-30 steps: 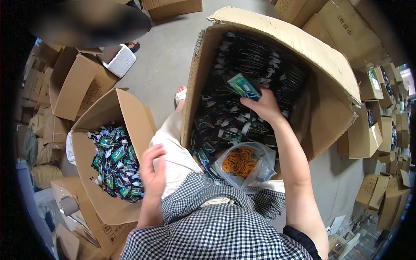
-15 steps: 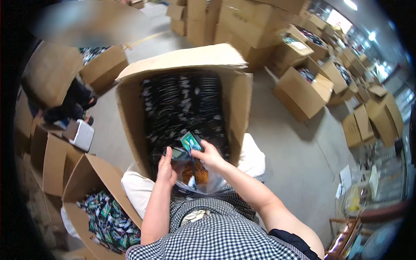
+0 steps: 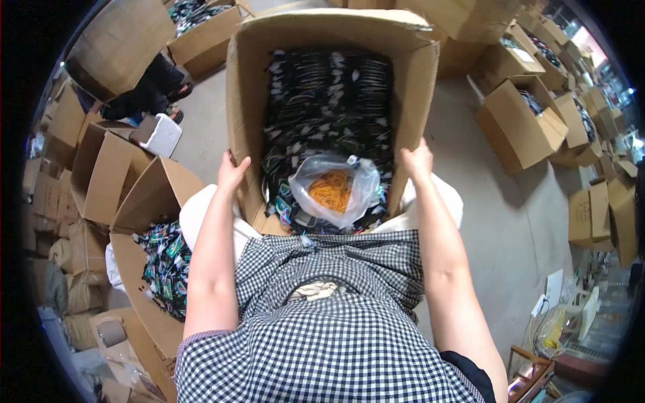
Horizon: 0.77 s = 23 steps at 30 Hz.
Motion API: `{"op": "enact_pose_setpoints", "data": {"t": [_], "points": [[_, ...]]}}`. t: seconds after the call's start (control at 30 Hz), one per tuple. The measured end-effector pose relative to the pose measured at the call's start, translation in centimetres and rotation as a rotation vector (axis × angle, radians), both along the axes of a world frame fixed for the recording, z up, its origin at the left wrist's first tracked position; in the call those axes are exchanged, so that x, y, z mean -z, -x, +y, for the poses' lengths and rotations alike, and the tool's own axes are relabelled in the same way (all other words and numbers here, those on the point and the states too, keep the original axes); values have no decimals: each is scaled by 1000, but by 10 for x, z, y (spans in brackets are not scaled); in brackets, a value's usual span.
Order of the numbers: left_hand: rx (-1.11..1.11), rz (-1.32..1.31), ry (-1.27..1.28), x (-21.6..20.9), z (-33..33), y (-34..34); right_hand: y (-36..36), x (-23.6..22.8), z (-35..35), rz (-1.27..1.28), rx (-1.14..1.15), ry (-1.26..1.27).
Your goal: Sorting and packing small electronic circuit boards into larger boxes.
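Both hands on one large open cardboard box (image 3: 250, 114), one hand per side wall. Left hand (image 3: 232, 173) clasped over the outer face of the left wall near its lower corner, fingers curled around the edge, thumb side toward the body. Right hand (image 3: 418, 161) pressed against the outer face of the right wall at about the same height, fingers wrapped on the cardboard rim; nothing else held in either hand. Between the two hands, inside the box: a dense load of small dark packets (image 3: 329, 94), too many and too overlapped to count. One clear plastic bag (image 3: 334, 189) lying on top of the packets, midway between the hands and slightly nearer the body, holding a tangle of orange rubber bands (image 3: 330, 190); count of bands not readable. Outward of the left hand, down and to the side: one second open carton (image 3: 144, 201) with green-and-dark packets (image 3: 164, 265) heaped inside. Farther out beyond the left hand: one white foam block (image 3: 160, 136) on the floor, beside another person's dark-clothed legs (image 3: 141, 91). Outward of the right hand: several more open cartons (image 3: 521, 127) standing on grey concrete floor (image 3: 470, 195), well apart from the grip.
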<state>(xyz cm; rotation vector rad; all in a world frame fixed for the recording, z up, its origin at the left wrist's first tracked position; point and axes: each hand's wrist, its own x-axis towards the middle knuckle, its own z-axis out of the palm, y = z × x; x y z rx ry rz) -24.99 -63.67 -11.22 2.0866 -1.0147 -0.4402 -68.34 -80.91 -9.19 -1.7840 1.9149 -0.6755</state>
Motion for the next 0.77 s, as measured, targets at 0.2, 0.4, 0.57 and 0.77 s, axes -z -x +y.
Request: {"op": "enact_pose_setpoints", "data": {"t": [0.2, 0.4, 0.57, 0.77], "points": [[-62, -129, -24, 17, -73, -16, -40, -31, -75, 167, 83, 148], [-15, -219, -256, -33, -157, -33, -49, -30, -183, 22, -38, -50], [-44, -181, -347, -47, -167, -39, -65, -30, -204, 22, -34, -178], [-7, -220, -473, -36, -189, -56, -82, -24, -218, 115, 17, -285]]}}
